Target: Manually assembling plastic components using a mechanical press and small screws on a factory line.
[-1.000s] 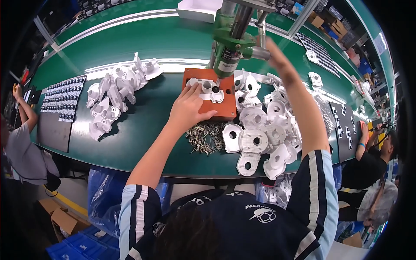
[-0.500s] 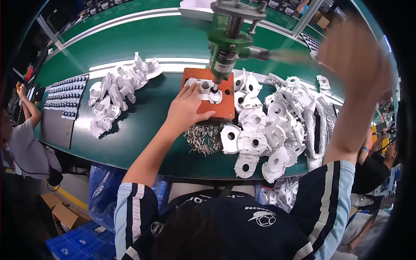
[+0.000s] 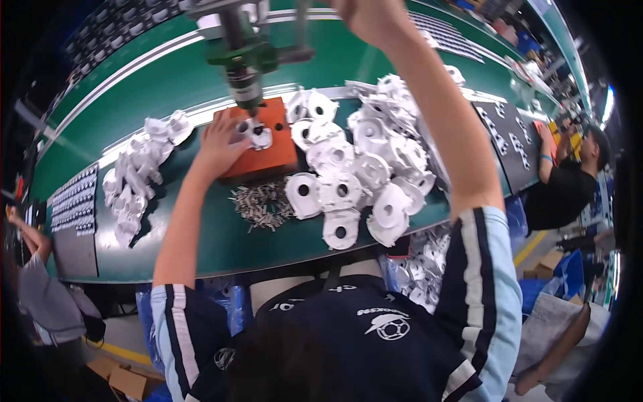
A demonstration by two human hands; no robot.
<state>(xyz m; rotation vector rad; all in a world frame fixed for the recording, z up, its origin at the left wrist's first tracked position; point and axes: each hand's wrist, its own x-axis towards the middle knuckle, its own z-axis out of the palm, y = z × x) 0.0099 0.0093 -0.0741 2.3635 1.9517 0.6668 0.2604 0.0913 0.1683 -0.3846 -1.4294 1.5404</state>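
A green press (image 3: 244, 80) stands over an orange block (image 3: 278, 151), its lower tip down at a white plastic part (image 3: 260, 138) on the block. My left hand (image 3: 221, 144) is closed over the left side of that part, fingers at the block's far left and thumb on the near side. My right hand (image 3: 372, 17) is raised at the top edge, curled by the press lever (image 3: 300, 52), its fingertips cut off by the picture's edge. Beside the block's near edge lies a heap of small metal pins (image 3: 261, 206).
White plastic parts (image 3: 341, 191) are heaped right of the block, and another pile (image 3: 137, 167) lies to the left. Dark boards with small parts (image 3: 75, 201) (image 3: 506, 144) lie at both sides. Other people (image 3: 573, 174) work at right and left.
My right hand has swung from the far right up to the top middle, and the press lever has turned with it. My left hand stays on the part. The view has turned to the right.
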